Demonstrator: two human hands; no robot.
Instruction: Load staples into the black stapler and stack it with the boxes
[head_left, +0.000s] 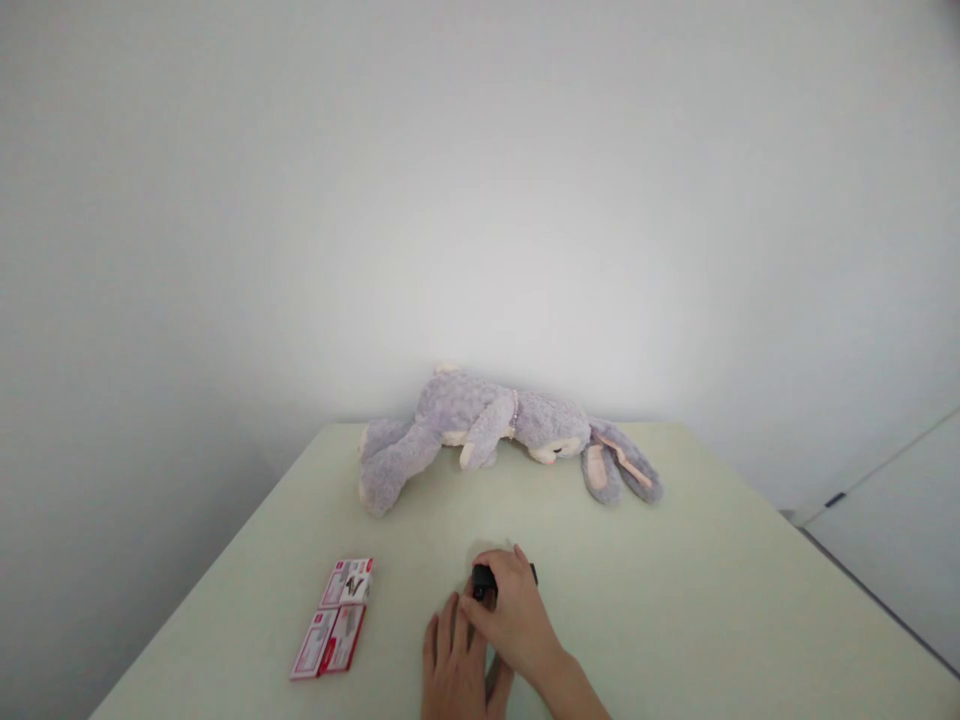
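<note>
Pale green, smooth flat bench [675, 600] against a plain white wall [480, 200]. Near the front edge, the right hand [514, 610] lies over a small black boxy object [484, 578], fingers curled down onto it and closed around it (only its left end and a sliver at the right show, rest hidden under the fingers). The left hand [454, 660] sits flat just beneath and beside the right, fingers stretched out and open, tips reaching toward the black object; whether they touch it I cannot tell. It grips nothing.

Left of the hands, well apart: a small red-and-white printed cardboard box [334, 620], flat, rectangular, flap folded open on the bench.

Further back, near the wall: a fluffy lilac plush rabbit [487, 425] lying on its side, long floppy ears with pink lining trailing right, cream paws. Nothing lies between it and the hands.
</note>
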